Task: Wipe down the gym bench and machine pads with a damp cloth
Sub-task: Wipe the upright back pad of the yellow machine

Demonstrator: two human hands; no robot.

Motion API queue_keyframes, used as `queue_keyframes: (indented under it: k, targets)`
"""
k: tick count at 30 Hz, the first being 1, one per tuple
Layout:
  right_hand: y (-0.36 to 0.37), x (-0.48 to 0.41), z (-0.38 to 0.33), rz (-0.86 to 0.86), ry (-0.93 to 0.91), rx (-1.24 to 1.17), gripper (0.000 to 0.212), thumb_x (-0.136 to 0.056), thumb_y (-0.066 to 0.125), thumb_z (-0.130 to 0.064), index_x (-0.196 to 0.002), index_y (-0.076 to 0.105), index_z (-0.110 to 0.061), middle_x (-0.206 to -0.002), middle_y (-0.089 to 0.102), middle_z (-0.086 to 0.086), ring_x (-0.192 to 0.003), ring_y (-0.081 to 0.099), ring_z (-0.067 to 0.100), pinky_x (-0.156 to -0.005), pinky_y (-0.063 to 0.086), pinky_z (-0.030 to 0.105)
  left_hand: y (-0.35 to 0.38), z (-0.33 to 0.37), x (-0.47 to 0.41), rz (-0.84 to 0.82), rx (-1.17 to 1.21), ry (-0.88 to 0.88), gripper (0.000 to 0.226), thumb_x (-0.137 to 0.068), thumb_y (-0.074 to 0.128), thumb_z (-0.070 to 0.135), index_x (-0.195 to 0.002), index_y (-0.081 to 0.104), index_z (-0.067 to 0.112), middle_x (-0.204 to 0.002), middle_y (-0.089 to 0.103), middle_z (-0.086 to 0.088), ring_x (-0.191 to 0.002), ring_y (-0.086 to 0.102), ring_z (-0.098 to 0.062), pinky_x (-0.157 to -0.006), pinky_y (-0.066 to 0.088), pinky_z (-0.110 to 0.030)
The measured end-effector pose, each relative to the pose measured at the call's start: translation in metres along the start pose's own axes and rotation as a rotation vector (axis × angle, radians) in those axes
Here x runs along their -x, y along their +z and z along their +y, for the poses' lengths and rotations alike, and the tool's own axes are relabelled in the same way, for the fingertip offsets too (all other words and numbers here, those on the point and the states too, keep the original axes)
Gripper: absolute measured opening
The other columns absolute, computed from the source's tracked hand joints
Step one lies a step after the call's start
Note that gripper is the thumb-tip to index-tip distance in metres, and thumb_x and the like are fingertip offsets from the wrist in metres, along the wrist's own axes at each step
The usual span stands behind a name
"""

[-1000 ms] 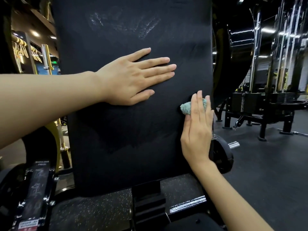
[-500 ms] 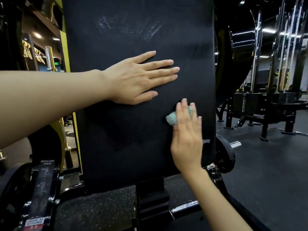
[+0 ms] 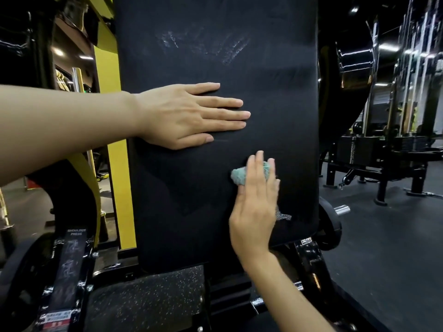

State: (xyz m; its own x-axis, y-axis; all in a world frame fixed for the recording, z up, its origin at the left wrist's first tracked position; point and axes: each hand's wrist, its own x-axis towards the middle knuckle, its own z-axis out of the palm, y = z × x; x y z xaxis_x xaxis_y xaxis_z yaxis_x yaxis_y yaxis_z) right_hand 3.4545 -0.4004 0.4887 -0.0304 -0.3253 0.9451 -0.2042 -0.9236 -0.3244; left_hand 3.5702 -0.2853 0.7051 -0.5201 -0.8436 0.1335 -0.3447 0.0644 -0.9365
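While left hand (image 3: 182,116) lies flat, fingers (image 3: 225,103) straight, on back pad (image 3: 215,32) | right hand (image 3: 254,212) presses cloth (image 3: 239,176) flat-fingered | label (image 3: 76,231): SHOULDER PRESS

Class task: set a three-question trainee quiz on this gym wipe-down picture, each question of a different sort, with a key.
1. True or false: the left hand lies flat on the pad.
2. Which hand presses the cloth against the pad? A the left hand, B the right hand, C neither.
3. Short answer: what colour is the cloth?

Key: 1 true; 2 B; 3 blue-green.
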Motion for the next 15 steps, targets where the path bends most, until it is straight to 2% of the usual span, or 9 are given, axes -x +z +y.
queue_keyframes:
  k: [4, 8, 11, 15]
  targets:
    - [0.011, 0.016, -0.039, -0.048, -0.163, -0.032, 0.047, -0.103, 0.036, -0.016, -0.150, 0.039, -0.007, -0.159, 0.033, 0.006, -0.151, 0.019, 0.026, -0.123, 0.015, 0.041, 0.003, 0.003, 0.000, 0.011, 0.000, -0.017, 0.057, -0.104, 0.013, 0.040, -0.159, 0.014, 0.024, -0.166, 0.009, 0.008, -0.154, 0.004, -0.013, -0.124, 0.002, -0.044]
    - [0.009, 0.012, -0.030, -0.085, -0.295, 0.007, 0.045, -0.105, 0.034, -0.018, -0.149, 0.040, -0.010, -0.159, 0.033, 0.004, -0.150, 0.022, 0.024, -0.122, 0.018, 0.042, 0.004, 0.004, 0.001, 0.023, -0.008, -0.033, 0.057, -0.104, 0.013, 0.040, -0.159, 0.013, 0.024, -0.166, 0.009, 0.008, -0.154, 0.004, -0.013, -0.124, 0.004, -0.045]
    - [0.003, -0.006, -0.006, -0.061, -0.230, 0.022, 0.049, -0.101, 0.038, -0.014, -0.149, 0.040, -0.010, -0.158, 0.034, 0.005, -0.150, 0.023, 0.026, -0.120, 0.019, 0.045, 0.004, 0.005, 0.000, 0.025, -0.011, -0.034, 0.057, -0.104, 0.014, 0.039, -0.159, 0.015, 0.023, -0.166, 0.012, 0.007, -0.154, 0.007, -0.015, -0.124, 0.005, -0.045]
    - [-0.007, -0.031, 0.024, -0.031, -0.089, 0.067, 0.051, -0.101, 0.033, -0.015, -0.152, 0.035, -0.009, -0.160, 0.030, 0.007, -0.151, 0.019, 0.027, -0.120, 0.019, 0.048, 0.005, 0.004, 0.000, 0.027, -0.010, -0.037, 0.058, -0.104, 0.014, 0.039, -0.159, 0.014, 0.024, -0.166, 0.010, 0.008, -0.154, 0.006, -0.014, -0.124, 0.002, -0.044]
